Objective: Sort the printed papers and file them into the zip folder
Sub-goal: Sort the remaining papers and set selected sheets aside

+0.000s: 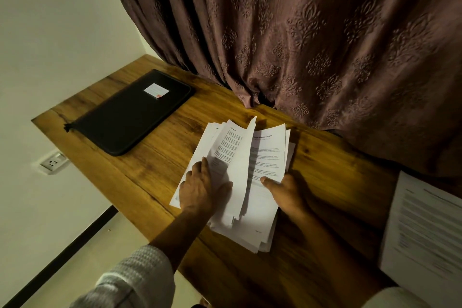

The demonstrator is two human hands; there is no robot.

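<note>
A loose stack of printed papers [260,162] lies fanned out in the middle of the wooden desk [155,157]. My left hand [202,187] rests flat on the left sheets, fingers spread, with some sheets lifted on edge beside its thumb. My right hand [285,192] grips the right side of the stack, its thumb on top of a printed page and its fingers hidden beneath. The black zip folder [125,117] lies zipped up at the far left of the desk, with a white label near its far end, well apart from both hands.
A second pile of printed sheets [425,230] sits at the right edge of the desk. A patterned brown curtain [300,32] hangs along the back of the desk. A wall socket [52,162] sits on the white wall below the desk's left edge.
</note>
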